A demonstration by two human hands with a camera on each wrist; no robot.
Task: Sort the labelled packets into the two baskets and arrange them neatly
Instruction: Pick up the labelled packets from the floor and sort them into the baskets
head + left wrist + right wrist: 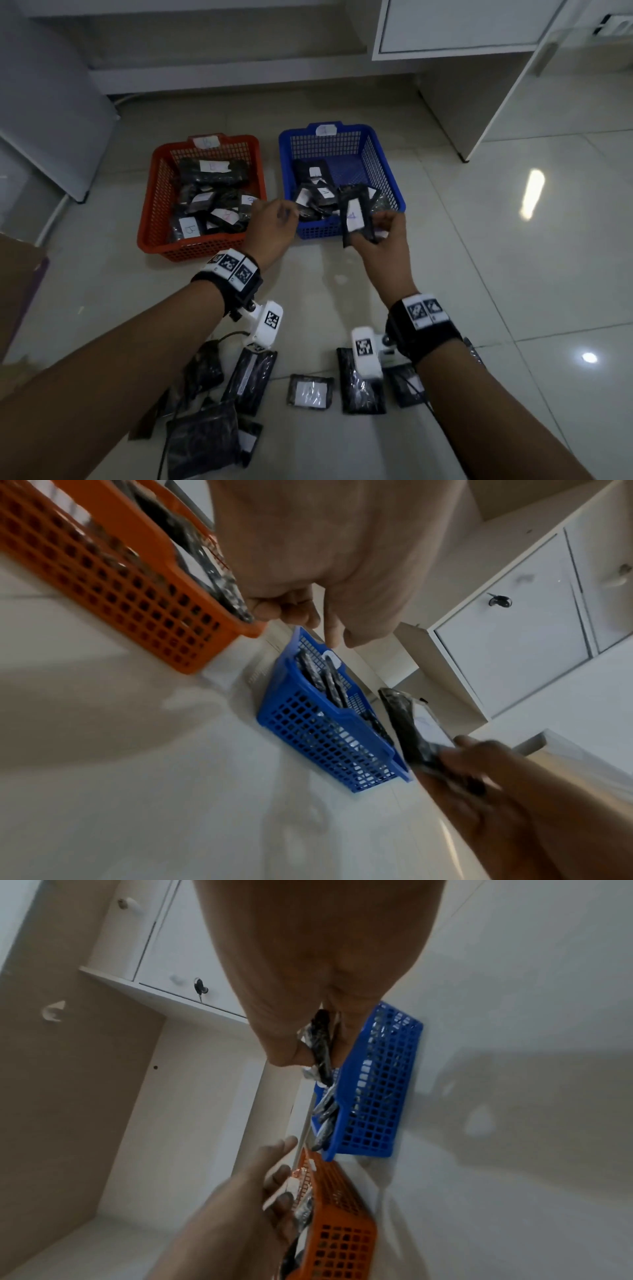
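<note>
A red basket (191,248) with several black packets labelled B stands on the floor at the left. Beside it on the right is a blue basket (380,164) holding a few packets labelled A. My right hand (373,229) pinches a black packet (356,219) with a white A label upright over the blue basket's near right corner. The right wrist view shows this packet (320,1042) edge-on between thumb and fingers. My left hand (284,214) hovers between the two baskets, fingers relaxed and empty. Several loose packets (310,390) lie on the floor under my forearms.
A white cabinet (462,27) with an open door (534,85) stands behind the blue basket. A white unit (51,102) is at the far left, and brown cardboard (17,284) at the left edge. Glossy tiles stretch to the right.
</note>
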